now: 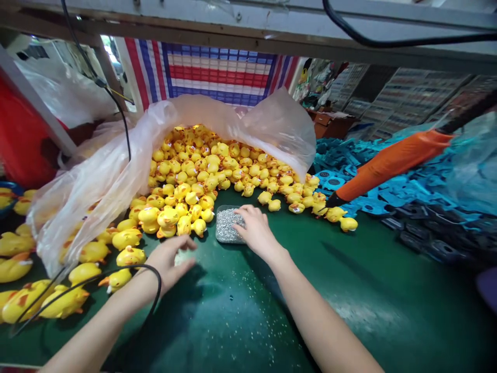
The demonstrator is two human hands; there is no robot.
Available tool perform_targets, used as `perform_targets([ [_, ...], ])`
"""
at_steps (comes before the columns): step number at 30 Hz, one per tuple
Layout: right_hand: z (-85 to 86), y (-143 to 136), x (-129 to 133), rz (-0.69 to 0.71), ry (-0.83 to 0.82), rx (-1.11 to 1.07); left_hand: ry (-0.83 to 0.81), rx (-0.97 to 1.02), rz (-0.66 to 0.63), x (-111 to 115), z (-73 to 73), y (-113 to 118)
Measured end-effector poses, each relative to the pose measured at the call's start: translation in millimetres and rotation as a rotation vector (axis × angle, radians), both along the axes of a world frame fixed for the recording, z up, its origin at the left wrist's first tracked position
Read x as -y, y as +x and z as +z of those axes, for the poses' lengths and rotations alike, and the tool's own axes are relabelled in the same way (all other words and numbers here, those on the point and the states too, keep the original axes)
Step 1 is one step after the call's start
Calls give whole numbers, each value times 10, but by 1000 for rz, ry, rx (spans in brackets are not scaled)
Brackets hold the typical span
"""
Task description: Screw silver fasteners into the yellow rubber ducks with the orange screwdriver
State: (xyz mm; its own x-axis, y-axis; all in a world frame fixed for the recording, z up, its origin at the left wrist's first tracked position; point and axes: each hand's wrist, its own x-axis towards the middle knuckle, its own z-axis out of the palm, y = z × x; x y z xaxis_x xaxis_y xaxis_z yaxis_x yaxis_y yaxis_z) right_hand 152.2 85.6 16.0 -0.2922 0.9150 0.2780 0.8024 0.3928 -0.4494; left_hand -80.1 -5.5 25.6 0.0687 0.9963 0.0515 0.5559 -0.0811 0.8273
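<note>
On the dark green table (330, 321), the heap of glossy yellow toy ducks (205, 166) rises behind and left of your small clear plastic tray (228, 241), while your left hand (167, 259), thumb and fingers spread with nothing seen in its grasp, hovers near the tray's left side. Your right hand (254, 228) has its fingers over the tray's loose silvery bits (226, 224), though you cannot tell whether they pinch any. The tray looks light and fairly stiff, best held by opposite rims and kept level, the ducks light, smooth and probably squeezable around the body; no brand or writing is readable.
</note>
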Motion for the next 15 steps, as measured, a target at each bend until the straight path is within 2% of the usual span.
perform_targets([
  [2, -136, -60, -114, -9, -61, 41, 168, -309, 19, -316, -47, 116],
  [4, -213, -86, -173, -15, -93, 56, 146, -589, 23, -550, -60, 179],
  [6, -238, -79, -190, -23, -103, 47, 59, -743, 25, -668, -59, 231],
  [10, -224, -9, -172, -49, -91, -31, -94, -774, 31, -639, -92, 362],
  [13, -225, 45, -166, -76, -69, -122, -222, -724, 0, -565, -120, 433],
  [15, -235, 68, -171, -84, -52, -192, -250, -669, -26, -535, -118, 454],
])
